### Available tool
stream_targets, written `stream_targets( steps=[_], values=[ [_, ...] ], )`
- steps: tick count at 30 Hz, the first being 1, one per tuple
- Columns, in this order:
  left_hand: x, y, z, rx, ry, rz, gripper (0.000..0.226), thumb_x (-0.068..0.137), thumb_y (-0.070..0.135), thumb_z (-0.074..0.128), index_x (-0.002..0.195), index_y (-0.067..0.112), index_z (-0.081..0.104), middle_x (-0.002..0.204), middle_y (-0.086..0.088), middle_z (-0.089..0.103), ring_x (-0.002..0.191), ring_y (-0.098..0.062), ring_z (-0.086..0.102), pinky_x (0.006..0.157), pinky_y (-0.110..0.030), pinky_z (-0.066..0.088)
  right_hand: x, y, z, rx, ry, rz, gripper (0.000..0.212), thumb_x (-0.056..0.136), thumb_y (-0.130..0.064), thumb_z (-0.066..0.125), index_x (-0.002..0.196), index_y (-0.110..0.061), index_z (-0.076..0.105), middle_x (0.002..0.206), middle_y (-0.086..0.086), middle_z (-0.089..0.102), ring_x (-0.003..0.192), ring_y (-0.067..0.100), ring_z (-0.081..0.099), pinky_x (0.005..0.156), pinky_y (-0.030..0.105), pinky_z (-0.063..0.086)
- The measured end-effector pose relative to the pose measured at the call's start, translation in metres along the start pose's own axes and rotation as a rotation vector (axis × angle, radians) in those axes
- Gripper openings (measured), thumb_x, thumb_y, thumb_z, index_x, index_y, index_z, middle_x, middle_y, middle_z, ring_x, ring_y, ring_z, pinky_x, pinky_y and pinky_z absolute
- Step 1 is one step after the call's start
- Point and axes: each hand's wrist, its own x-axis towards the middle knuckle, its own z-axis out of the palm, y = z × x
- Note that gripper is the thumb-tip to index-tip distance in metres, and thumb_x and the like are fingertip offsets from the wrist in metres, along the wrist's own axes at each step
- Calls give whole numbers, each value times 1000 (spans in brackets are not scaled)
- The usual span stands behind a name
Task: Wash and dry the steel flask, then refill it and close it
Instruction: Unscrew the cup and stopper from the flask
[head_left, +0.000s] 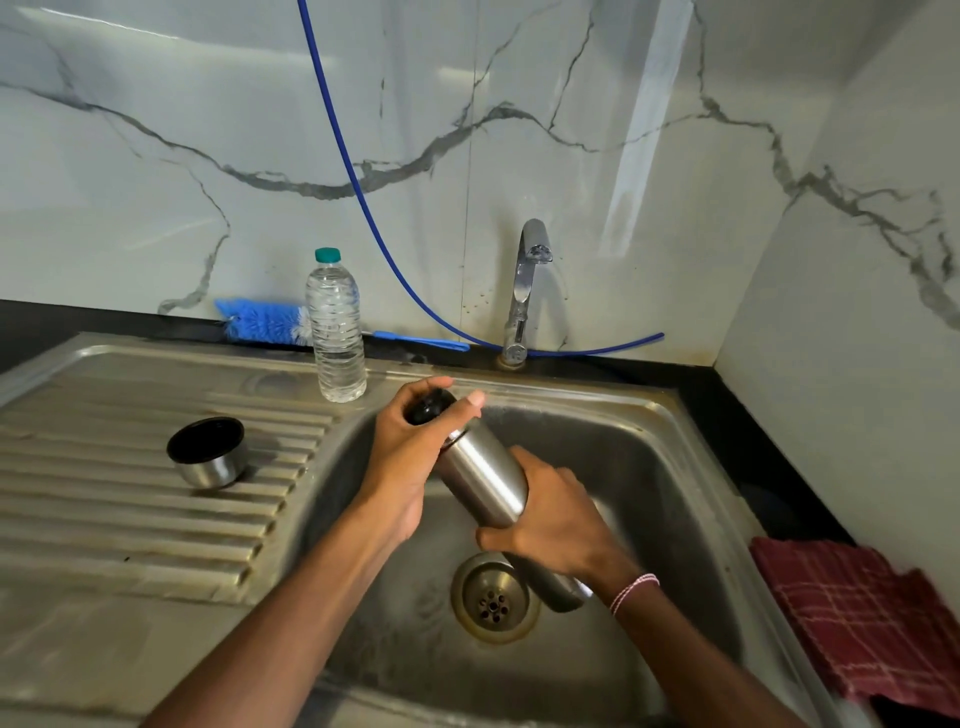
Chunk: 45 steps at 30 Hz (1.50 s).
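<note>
steel flask (483, 478) hangs tilted over the sink (649, 467) basin, top end away from the person. left hand (410, 457) curls its fingers round the black stopper (428, 405) on the neck; right hand (550, 525) wraps the lower body, above the drain (493, 597). steel cap (210, 454) rests on the ribbed drainboard to the left. behind stand a water bottle (335, 327), blue brush (265, 322) and tap (527, 291); a red checked cloth (857, 613) lies at right.
</note>
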Motion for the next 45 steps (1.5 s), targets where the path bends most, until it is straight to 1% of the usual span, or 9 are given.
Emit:
stream_targets(
  steps=[7,10,14,21,26,29,34,39,45],
  values=[
    [8,3,-8,-314,-264,-22,56,91,13,61,145,7,48,134,-26,63,130,-34,58,114,-45,41,2,4,-2,199,47,46,66,60,-38,92,116,-32,59,99,-10,69,86,9,68,78,34,62],
    [7,1,-5,-88,-107,39,43,92,14,72,133,13,61,126,-15,70,113,-20,65,106,-39,47,1,2,0,187,34,29,67,59,-40,91,117,-33,59,100,-10,68,86,8,68,78,35,62],
    [3,1,-3,89,40,44,49,72,42,86,110,13,73,92,3,75,89,-8,68,77,-21,51,1,2,1,95,-14,2,70,59,-47,89,120,-35,56,100,-10,67,85,8,68,76,33,63],
    [11,2,-12,390,322,99,42,75,57,84,90,20,72,86,4,76,85,-12,72,82,-33,58,2,5,2,-88,16,-11,76,51,-64,77,118,-39,51,101,-10,67,85,14,69,77,39,63],
    [19,17,-25,73,239,112,56,70,48,87,110,15,68,105,-5,76,89,-16,71,73,-28,56,3,7,-1,-93,59,22,76,61,-56,86,126,-39,50,106,-10,67,87,10,67,78,32,62],
    [22,16,-32,-26,177,121,81,53,42,99,116,13,57,115,-14,73,103,-26,74,92,-36,59,4,7,0,-49,82,52,80,62,-55,88,129,-36,50,106,-9,66,88,11,67,78,34,63],
    [21,17,-44,413,275,292,60,60,39,98,109,34,65,111,4,72,102,-9,70,94,-30,57,5,4,2,22,83,64,86,64,-51,91,137,-34,49,112,-8,65,94,13,67,84,39,63],
    [23,45,-76,943,365,473,65,56,52,96,111,27,74,104,4,76,94,-15,69,85,-33,56,4,2,2,-1,75,57,86,67,-47,92,138,-31,48,109,-7,62,94,14,65,84,36,62],
    [18,82,-132,1047,520,496,57,67,42,94,116,21,73,112,0,73,99,-19,68,91,-33,54,6,5,5,-9,67,33,84,64,-51,92,134,-32,49,109,-6,65,91,13,67,82,39,63]
  ],
)
